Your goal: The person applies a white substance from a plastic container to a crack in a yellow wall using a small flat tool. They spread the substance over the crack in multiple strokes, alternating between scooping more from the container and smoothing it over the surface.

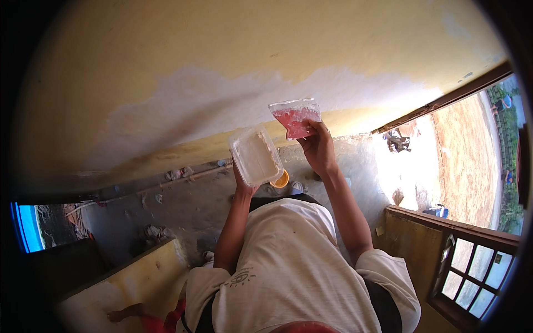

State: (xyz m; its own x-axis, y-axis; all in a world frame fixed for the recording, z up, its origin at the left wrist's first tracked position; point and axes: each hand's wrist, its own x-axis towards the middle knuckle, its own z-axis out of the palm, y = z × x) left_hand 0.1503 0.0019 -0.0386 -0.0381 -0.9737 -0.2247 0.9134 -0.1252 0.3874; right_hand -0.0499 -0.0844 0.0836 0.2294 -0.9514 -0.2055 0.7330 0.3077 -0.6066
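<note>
My left hand (242,185) holds up a clear rectangular plastic tub (256,156) from below and beside it; most of its fingers are hidden behind the tub. Whitish paste coats the inside and smears the rim. To the right, my right hand (318,149) pinches a flat, red-and-clear plastic piece (297,118) by its lower right corner. It looks like a plastic packet or sheet, with whitish smears along its top edge. This piece is raised in front of the yellow wall (222,44), where a broad pale patch (186,102) spreads. Whether it touches the wall I cannot tell.
An orange-yellow round container (282,178) stands on the grey floor (355,161) below the tub. Along the wall's foot runs a thin pole (191,178) among scraps. A bright doorway (416,161) opens at right. At lower left, another person's arm (126,313) shows.
</note>
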